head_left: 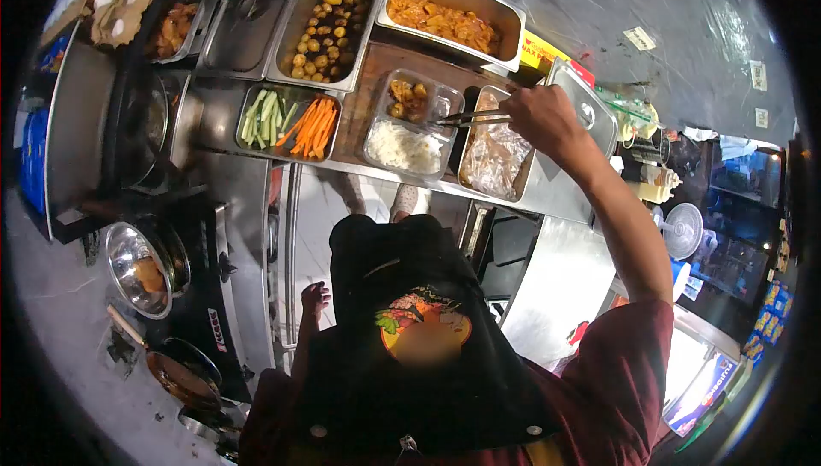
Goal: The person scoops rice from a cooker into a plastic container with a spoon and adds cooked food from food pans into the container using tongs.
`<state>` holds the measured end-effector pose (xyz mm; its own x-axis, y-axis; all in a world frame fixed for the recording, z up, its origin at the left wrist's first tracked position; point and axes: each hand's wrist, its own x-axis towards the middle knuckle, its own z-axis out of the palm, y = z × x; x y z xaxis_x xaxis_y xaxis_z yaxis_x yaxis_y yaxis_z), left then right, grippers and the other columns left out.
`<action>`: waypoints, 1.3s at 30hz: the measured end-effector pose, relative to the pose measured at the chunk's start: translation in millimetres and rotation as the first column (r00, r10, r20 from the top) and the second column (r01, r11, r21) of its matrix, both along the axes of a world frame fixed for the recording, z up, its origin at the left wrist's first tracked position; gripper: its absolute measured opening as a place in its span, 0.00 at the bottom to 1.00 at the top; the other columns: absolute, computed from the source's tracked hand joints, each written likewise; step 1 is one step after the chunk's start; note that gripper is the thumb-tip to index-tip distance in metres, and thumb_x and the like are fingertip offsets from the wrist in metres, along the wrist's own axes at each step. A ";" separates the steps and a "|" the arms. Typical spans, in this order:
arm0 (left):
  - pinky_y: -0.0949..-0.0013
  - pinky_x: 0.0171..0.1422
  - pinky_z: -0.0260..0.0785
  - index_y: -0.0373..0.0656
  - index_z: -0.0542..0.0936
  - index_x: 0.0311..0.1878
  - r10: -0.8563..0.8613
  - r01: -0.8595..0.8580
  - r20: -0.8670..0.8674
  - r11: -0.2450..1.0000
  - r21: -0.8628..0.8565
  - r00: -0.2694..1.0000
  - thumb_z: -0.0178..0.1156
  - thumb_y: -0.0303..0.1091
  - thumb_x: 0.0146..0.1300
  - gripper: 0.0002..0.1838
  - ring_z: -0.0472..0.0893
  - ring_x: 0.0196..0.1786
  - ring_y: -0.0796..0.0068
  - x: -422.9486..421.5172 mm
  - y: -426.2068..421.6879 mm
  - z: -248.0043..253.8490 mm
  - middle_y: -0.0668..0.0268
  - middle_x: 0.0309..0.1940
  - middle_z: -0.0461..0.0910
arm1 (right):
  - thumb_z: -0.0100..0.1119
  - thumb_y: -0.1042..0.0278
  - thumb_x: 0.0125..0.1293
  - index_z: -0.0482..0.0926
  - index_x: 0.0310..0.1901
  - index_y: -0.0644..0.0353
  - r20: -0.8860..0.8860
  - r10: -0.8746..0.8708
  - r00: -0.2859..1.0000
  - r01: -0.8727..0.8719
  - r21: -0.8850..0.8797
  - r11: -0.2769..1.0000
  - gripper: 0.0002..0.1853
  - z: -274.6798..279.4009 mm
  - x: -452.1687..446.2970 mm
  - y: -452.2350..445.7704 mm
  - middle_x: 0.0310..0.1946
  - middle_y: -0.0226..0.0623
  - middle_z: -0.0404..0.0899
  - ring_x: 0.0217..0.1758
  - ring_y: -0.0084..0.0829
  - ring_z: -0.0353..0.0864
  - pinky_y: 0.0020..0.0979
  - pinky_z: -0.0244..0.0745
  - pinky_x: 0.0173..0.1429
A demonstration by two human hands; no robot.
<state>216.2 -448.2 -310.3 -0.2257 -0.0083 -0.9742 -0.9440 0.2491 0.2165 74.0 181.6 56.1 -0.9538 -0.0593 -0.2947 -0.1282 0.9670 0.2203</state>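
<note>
My right hand [547, 120] is closed around metal tongs [472, 118]. The tongs' tips reach over the right side of a clear divided food tray [369, 139]. White rice [404, 146] fills the tray's near compartment, and small potatoes in brown sauce [407, 98] lie in a far one. Under my right hand stands a metal pan [466, 177] with food beneath crumpled clear plastic wrap [499, 158]. Down at my side, away from the counter, my left hand [315, 297] hangs with loosely bent fingers and nothing visible in it.
Along the counter are a container of cucumber and carrot sticks [313, 128], a pan of small potatoes [323, 38] and a pan of orange-sauced food [440, 21]. A metal lid [586, 111] lies by my right forearm. Bowls [137, 269] and a frying pan [184, 376] stand at the left.
</note>
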 end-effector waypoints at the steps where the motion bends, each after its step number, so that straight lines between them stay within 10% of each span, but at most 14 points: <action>1: 0.71 0.28 0.66 0.47 0.82 0.56 -0.038 0.038 -0.016 0.999 -0.017 0.999 0.67 0.45 0.70 0.17 0.81 0.28 0.75 -4.0 2.6 1.4 0.68 0.35 0.83 | 0.61 0.70 0.60 0.87 0.29 0.53 -0.037 -0.013 0.999 0.013 -0.021 1.000 0.06 -0.4 4.3 1.9 0.26 0.42 0.86 0.31 0.42 0.90 0.43 0.83 0.32; 12: 0.71 0.37 0.72 0.46 0.81 0.60 -0.117 0.160 -0.359 0.983 0.093 0.926 0.59 0.49 0.76 0.20 0.86 0.38 0.76 -94.7 53.7 15.3 0.67 0.41 0.86 | 0.68 0.61 0.61 0.85 0.29 0.56 -0.068 -0.173 0.983 0.158 -0.183 0.970 0.09 -7.9 61.8 27.4 0.25 0.45 0.85 0.29 0.49 0.88 0.47 0.83 0.33; 21: 0.66 0.25 0.70 0.46 0.80 0.62 -0.055 0.091 -0.209 0.981 0.170 0.976 0.59 0.46 0.76 0.19 0.85 0.29 0.69 -88.6 26.0 -10.3 0.61 0.41 0.87 | 0.70 0.56 0.66 0.86 0.60 0.51 0.044 -0.506 0.862 0.479 -0.403 0.780 0.22 63.1 153.1 -21.2 0.41 0.40 0.86 0.38 0.50 0.86 0.45 0.79 0.40; 24: 0.67 0.24 0.71 0.42 0.79 0.62 0.092 -0.086 0.005 0.913 0.399 0.996 0.51 0.48 0.79 0.22 0.85 0.29 0.63 -85.3 21.8 -10.9 0.59 0.41 0.87 | 0.71 0.57 0.65 0.83 0.64 0.51 0.117 -0.516 0.848 0.513 -0.420 0.748 0.25 34.8 181.3 -40.4 0.43 0.41 0.86 0.40 0.49 0.87 0.46 0.80 0.43; 31: 0.71 0.29 0.69 0.47 0.82 0.59 -0.073 0.122 -0.204 0.963 0.240 0.976 0.66 0.47 0.72 0.19 0.85 0.32 0.76 -73.3 54.3 15.7 0.66 0.39 0.87 | 0.72 0.56 0.65 0.85 0.61 0.53 0.218 -0.654 0.724 0.648 -0.539 0.538 0.24 5.6 218.2 -50.0 0.49 0.42 0.88 0.44 0.51 0.88 0.46 0.81 0.47; 32: 0.72 0.31 0.69 0.46 0.83 0.57 -0.241 0.251 -0.321 0.968 -0.013 0.916 0.64 0.46 0.73 0.17 0.84 0.32 0.76 -71.2 73.3 25.7 0.67 0.37 0.87 | 0.73 0.57 0.64 0.85 0.61 0.55 0.194 -0.665 0.721 0.636 -0.565 0.525 0.25 4.6 229.8 -48.1 0.49 0.43 0.88 0.45 0.51 0.87 0.45 0.81 0.47; 39: 0.72 0.45 0.76 0.36 0.85 0.55 -0.538 0.637 -0.736 0.747 -0.189 0.412 0.61 0.38 0.77 0.15 0.84 0.39 0.78 -105.4 275.0 158.7 0.67 0.38 0.87 | 0.78 0.63 0.60 0.83 0.60 0.64 0.083 -0.832 0.548 0.488 -0.840 0.238 0.28 -38.8 327.6 -44.3 0.46 0.52 0.87 0.46 0.51 0.88 0.39 0.82 0.50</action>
<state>110.8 -173.2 -151.6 -0.7330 0.4956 -0.4658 -0.0890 0.6090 0.7881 401.6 137.3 17.3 -0.7518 0.6322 -0.1875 0.5514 0.4468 -0.7045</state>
